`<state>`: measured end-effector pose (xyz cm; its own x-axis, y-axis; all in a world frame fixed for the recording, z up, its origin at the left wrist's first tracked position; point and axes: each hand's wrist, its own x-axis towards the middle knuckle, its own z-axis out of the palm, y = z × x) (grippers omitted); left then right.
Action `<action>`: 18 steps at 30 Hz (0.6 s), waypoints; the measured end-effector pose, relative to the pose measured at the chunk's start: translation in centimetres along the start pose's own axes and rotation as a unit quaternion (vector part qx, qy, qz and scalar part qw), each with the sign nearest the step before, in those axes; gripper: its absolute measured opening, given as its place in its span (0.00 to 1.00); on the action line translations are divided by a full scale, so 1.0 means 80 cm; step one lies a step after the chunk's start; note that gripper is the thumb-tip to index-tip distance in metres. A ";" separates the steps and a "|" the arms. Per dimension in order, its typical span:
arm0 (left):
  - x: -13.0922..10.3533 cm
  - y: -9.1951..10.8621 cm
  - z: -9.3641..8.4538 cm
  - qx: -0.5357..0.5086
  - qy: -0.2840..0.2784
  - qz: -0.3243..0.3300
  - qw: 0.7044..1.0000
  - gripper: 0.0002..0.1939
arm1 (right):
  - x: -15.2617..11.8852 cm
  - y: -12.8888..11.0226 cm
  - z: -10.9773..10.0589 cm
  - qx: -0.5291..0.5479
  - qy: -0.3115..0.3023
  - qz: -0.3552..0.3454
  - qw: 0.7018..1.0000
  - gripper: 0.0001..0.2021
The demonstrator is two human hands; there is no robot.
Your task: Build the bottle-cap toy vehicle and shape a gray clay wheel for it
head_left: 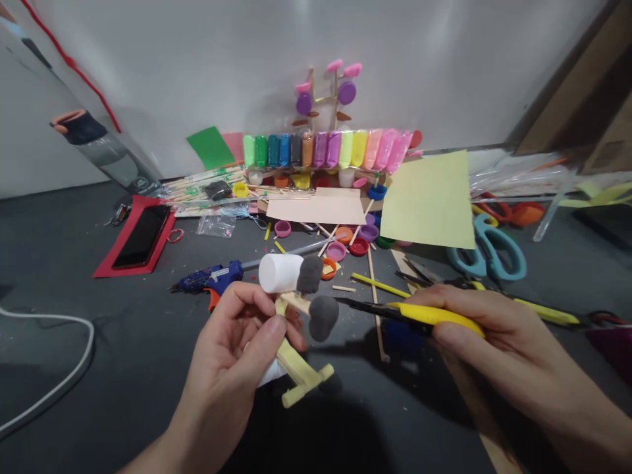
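Note:
My left hand (241,349) pinches a small handmade figure with yellow paper-wrapped sticks (296,365). A white cylinder (280,273) tops it, with one dark grey clay lump (310,274) at its right end. Just below, another dark grey lump (323,318) sits at the end of a pale stick. My right hand (474,336) is closed round a yellow-handled tool (439,317). Its thin black tip points left and lies at or very near the lower grey lump; whether they touch is unclear.
Behind the hands lie a blue glue gun (210,278), coloured caps (336,251), teal scissors (488,250) and yellow paper (427,201). Wrapped clay bars (320,150) line the wall. On the left are a phone (141,237), a bottle (111,155) and a white cable (91,329).

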<state>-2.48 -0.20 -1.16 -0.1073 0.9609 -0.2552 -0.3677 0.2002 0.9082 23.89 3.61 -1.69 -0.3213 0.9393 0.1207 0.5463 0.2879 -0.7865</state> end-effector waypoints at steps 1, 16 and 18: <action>0.000 0.001 0.000 -0.006 -0.006 -0.010 1.000 0.10 | 0.000 0.000 0.000 0.004 0.002 0.002 1.000 0.17; -0.001 0.000 -0.003 -0.090 -0.034 -0.077 0.992 0.10 | 0.001 0.010 -0.002 0.001 0.041 -0.006 0.999 0.10; 0.001 -0.001 -0.003 -0.081 -0.013 -0.052 0.995 0.10 | 0.001 0.007 -0.003 0.000 0.063 0.006 0.998 0.13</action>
<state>-2.71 -0.18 -1.31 -0.0373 0.9420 -0.3334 -0.5195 0.2667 0.8118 24.33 3.91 -1.97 -0.2152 0.9586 0.1863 0.5497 0.2766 -0.7883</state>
